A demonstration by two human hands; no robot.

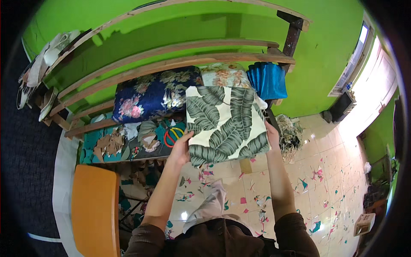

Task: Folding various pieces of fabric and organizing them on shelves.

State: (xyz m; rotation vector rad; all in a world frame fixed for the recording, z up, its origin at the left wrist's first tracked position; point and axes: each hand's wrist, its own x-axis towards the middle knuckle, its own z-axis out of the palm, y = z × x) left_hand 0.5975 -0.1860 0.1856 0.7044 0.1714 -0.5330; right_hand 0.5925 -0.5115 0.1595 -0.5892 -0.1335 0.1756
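Note:
Between my two hands is a folded cloth [227,124], cream with large grey-green leaves, held out flat in front of me. My left hand [183,147] grips its left edge, and my right hand [272,136] grips the right edge; the fingers of both are partly hidden by the cloth. Just beyond it lies a folded dark blue floral fabric [150,96] on a wooden rack. Beside that sits a folded cream floral fabric [224,75], partly covered by the leaf cloth. A shiny teal fabric [269,81] hangs over the rack's right end.
A shelf below the rack holds brown fabric scraps [110,144] and scissors [173,136] with red and yellow handles. An orange chair back [95,210] stands at the left. Coloured scraps litter the tiled floor [299,171]. A scrap heap [289,132] lies by the rack's right end.

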